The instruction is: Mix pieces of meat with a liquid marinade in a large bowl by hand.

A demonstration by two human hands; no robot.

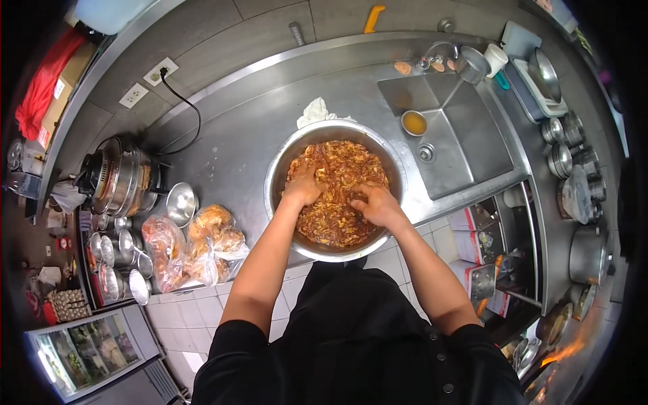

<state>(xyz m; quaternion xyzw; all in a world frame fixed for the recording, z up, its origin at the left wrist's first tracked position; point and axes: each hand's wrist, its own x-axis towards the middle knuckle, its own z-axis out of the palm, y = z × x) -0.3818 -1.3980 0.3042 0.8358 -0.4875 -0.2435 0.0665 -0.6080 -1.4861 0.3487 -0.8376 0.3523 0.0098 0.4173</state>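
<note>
Before me stands a wide stainless steel bowl (400, 174), its near rim at the counter's front edge. A reddish-brown, wet mixture (336, 233), chunky and probably marinated meat, fills much of it. Pressed against the mixture on the left side, my left hand (305, 186) has its fingers apart. My right hand (377, 201) touches the right side, thumb and fingers spread and slightly bent, with some fingertips sunk out of sight. Neither hand visibly grips a separate piece. Behind the bowl lies a crumpled white cloth (315, 112).
Right of the bowl is a sink (460, 142) holding a small bowl of yellowish liquid (414, 123). Bagged food (210, 243), an empty metal bowl (182, 204) and a glass-bodied cooker (121, 174) stand left. A flame (564, 352) burns at the far lower right.
</note>
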